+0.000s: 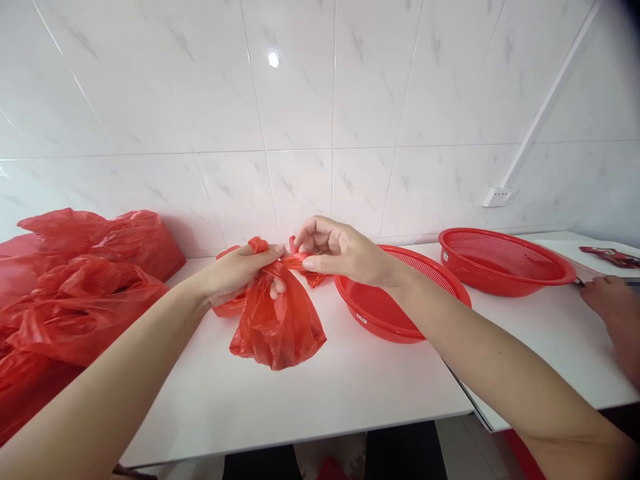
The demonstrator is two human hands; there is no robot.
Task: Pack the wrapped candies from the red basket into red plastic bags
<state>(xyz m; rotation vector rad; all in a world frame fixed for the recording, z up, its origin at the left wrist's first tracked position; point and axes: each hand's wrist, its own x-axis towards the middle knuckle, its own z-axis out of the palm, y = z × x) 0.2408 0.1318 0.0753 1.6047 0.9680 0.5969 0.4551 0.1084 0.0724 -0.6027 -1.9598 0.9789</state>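
A red plastic bag (283,327) hangs above the white table, its body bulging below a gathered neck. My left hand (247,267) is closed around that neck, with some fingertips showing through beside the bag. To the right, my right hand (345,252) pinches a twisted strip of the same bag between thumb and fingers. What the bag contains, if anything, cannot be seen. Behind it more red plastic (230,305) shows in part, mostly hidden by my left hand and the bag.
Red bags lie in a large heap (95,287) at the left. A red perforated basket (400,327) stands behind my right forearm, and a second basket (505,267) farther right. Another person's hand (607,300) rests at the right edge, near a dark red packet (613,256). A tiled wall backs the table (310,413).
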